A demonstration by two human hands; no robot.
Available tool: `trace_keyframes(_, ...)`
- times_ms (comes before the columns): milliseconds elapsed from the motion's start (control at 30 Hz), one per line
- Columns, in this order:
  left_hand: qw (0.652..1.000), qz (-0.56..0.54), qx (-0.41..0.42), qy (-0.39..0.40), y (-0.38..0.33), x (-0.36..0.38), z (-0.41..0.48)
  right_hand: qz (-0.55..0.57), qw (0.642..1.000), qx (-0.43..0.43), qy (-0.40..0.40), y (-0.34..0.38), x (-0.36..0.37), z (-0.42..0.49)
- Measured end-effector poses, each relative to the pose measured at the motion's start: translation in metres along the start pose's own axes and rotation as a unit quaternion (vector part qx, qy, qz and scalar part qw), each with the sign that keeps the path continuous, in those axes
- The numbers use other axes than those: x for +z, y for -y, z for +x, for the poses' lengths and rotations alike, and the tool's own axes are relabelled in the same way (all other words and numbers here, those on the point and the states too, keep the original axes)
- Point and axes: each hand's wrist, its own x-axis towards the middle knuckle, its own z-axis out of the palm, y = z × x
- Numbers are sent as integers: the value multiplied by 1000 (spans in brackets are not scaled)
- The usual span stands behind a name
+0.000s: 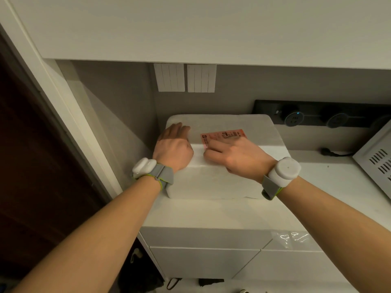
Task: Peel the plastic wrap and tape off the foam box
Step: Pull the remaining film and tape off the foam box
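— Head view, risks first?
— Likely to gouge or crumble the foam box [224, 178] if nails dig too hard at the near top edge. Could also tear off only a sliver of wrap, leaving the rest stuck. Might slide the box along the counter [211, 214] if the bracing palm eases off.

— Fingers?
— Left hand [173, 149] laid flat on the top, fingers [177, 129] close together, gripping nothing. Right hand [232, 155] curled, fingertips [208, 153] bunched at the edge, seemingly picking at film; impossible to tell whether anything is actually pinched.

— And the box itself?
— White, blocky, rounded corners, glossy under tight clear wrap, apparently intact. Pink label [222, 135] just beyond the right fingertips, partly covered by them. Tape not clearly distinguishable. Sitting on the counter, under both hands, pushed towards the wall corner beyond the left fingers.

— Anything nearby?
— Socket strip [317, 115] well beyond the right hand; vented appliance [376, 157] off to its right.
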Motion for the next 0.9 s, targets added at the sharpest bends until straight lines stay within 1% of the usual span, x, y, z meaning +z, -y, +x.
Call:
trace_keyframes(167, 1000, -1, 3, -13, -1, 3, 6, 20, 1000, 12, -18, 2, -3, -12)
trace_keyframes(367, 1000, -10, -5, 17, -3, 1, 9, 29, 999, 6, -32, 15, -6, -24)
trace_keyframes(467, 1000, -3, -2, 19, -4, 1, 8, 27, 999, 5, -43, 26, -9, -28)
trace_keyframes(633, 1000, 17, 6, 22, -5, 0, 9, 73, 996, 18, -41, 37, -17, -40)
trace_keyframes(800, 997, 75, 26, -14, -10, -5, 9, 183, 981, 47, -43, 38, -36, -55)
trace_keyframes(867, 992, 98, 65, -54, -17, -14, 4, 219, 971, 84, -47, 34, -43, -61)
trace_keyframes(900, 989, 80, 94, -81, -24, -17, 1, 232, 966, 106, -45, 31, -47, -65)
